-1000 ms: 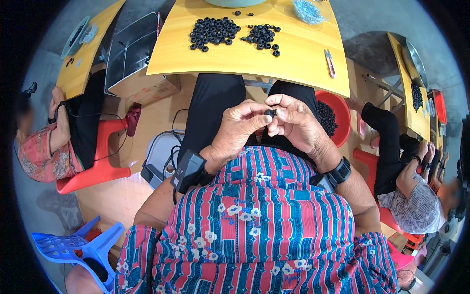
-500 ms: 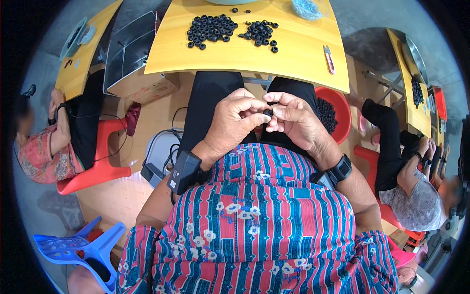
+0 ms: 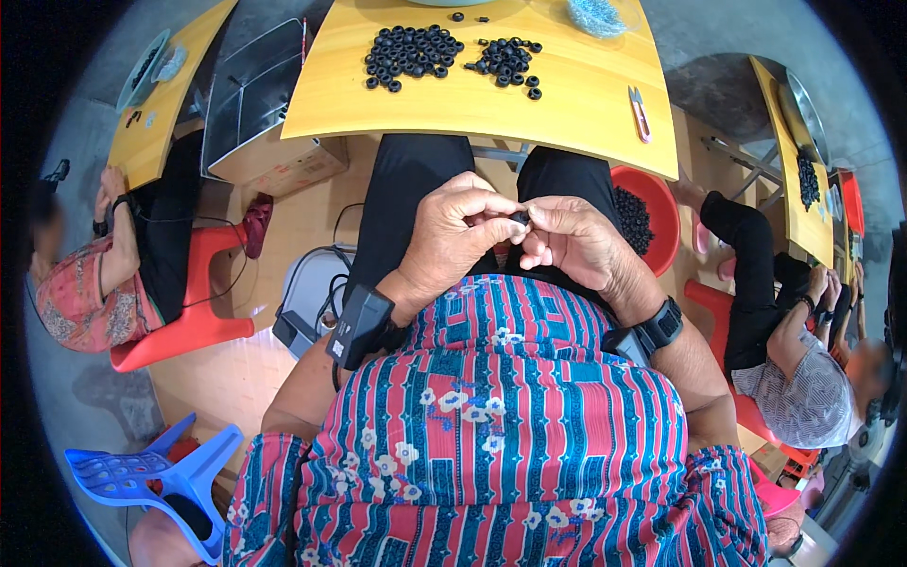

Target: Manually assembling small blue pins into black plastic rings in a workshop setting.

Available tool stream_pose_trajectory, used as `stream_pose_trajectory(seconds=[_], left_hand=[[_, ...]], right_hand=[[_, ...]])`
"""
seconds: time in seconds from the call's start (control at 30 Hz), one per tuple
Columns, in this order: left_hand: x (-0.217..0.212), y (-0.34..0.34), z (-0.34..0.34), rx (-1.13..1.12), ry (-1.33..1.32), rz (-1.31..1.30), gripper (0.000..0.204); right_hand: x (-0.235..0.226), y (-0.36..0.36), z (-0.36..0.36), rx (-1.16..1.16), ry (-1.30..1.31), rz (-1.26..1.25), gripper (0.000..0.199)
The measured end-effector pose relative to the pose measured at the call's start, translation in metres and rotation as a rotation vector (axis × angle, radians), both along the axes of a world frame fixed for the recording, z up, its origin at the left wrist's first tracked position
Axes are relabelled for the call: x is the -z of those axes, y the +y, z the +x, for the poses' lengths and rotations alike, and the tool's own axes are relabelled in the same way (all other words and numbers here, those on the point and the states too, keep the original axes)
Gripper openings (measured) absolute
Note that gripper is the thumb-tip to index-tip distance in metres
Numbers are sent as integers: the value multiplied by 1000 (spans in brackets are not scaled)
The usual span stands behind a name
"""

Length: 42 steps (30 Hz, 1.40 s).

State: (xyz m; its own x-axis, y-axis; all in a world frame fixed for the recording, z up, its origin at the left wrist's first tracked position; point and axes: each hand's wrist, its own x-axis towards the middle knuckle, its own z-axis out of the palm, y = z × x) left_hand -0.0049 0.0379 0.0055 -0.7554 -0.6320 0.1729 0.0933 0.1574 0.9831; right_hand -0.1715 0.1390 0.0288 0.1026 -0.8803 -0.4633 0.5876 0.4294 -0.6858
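Over my lap, just off the table's near edge, both hands meet around a small black ring-like part (image 3: 519, 217). My left hand (image 3: 456, 227) pinches it between thumb and forefinger. From the other side, the thumb and forefinger of my right hand (image 3: 576, 241) press together at the part, its other fingers curled below. Much of the part is hidden by the fingertips. On the yellow table (image 3: 453, 118) ahead lie two piles of black parts: a larger pile of rings (image 3: 411, 55) on the left and a smaller pile (image 3: 507, 61) on the right.
Thread snips (image 3: 641, 115) lie at the table's right edge, with a dish of clear bluish pieces (image 3: 597, 16) behind. A red basin (image 3: 666, 227) of black parts stands by my right knee. Co-workers sit at tables on both sides. A blue stool (image 3: 179, 487) is lower left.
My right forefinger has come down from its raised, spread position and now closes with the thumb at the part. The left hand keeps its pinch.
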Motion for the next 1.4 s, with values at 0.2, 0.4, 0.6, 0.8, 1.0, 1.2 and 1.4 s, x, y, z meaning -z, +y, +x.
stream_pose_trajectory(seconds=[0.2, 0.4, 0.6, 0.8, 1.0, 1.2, 1.4], left_hand=[[-2, 3, -1, -16, -12, 37, 15], [4, 2, -3, -23, -32, -11, 17], [11, 3, -2, 80, -53, 178, 38], [7, 8, -6, 339, 47, 541, 49], [6, 12, -5, 259, 71, 472, 48], [3, 11, 0, 195, 12, 322, 44], [3, 10, -5, 164, 50, 199, 43]], right_hand=[[0, -1, 1, 7, 31, -6, 29], [2, 0, 1, 1, 58, 28, 26], [-2, -2, 8, -16, 288, -37, 21], [-8, 0, 14, -72, 751, -231, 16], [-11, 2, 17, -72, 1121, -410, 20], [-8, 0, 19, -38, 1150, -480, 19], [-11, 0, 16, 4, 1206, -528, 14]])
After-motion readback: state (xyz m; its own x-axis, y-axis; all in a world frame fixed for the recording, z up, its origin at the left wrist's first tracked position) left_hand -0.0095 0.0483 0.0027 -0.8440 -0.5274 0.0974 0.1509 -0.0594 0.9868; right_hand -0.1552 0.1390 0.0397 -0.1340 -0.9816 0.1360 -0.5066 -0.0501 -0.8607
